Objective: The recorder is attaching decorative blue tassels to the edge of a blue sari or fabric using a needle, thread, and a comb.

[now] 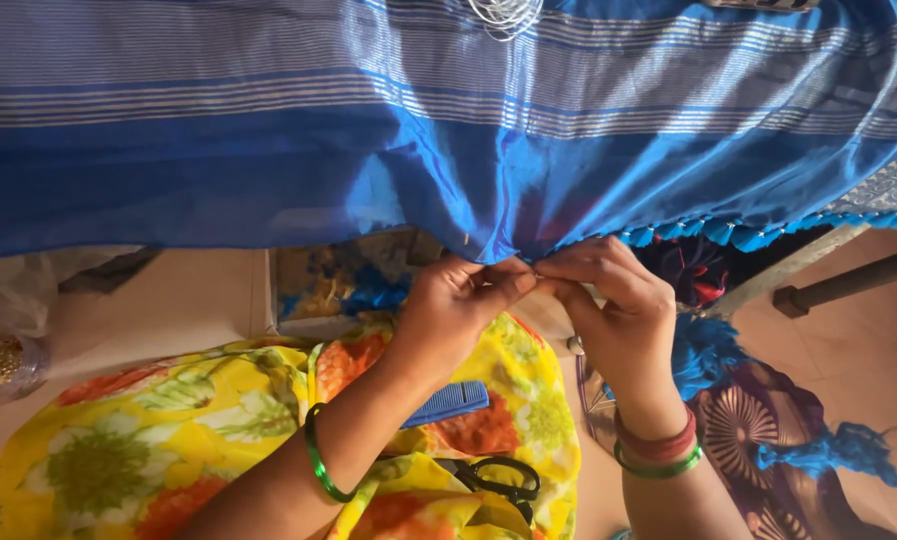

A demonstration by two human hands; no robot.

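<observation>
**Fingers pinched at the hem of a blue cloth**

Beige floor lies below a hanging blue striped cloth. Left hand and right hand meet at its lower edge, fingertips closed tight on the hem; whether a needle sits between them I cannot tell. Below the wrists, a blue comb and black scissors rest on yellow floral fabric.
</observation>
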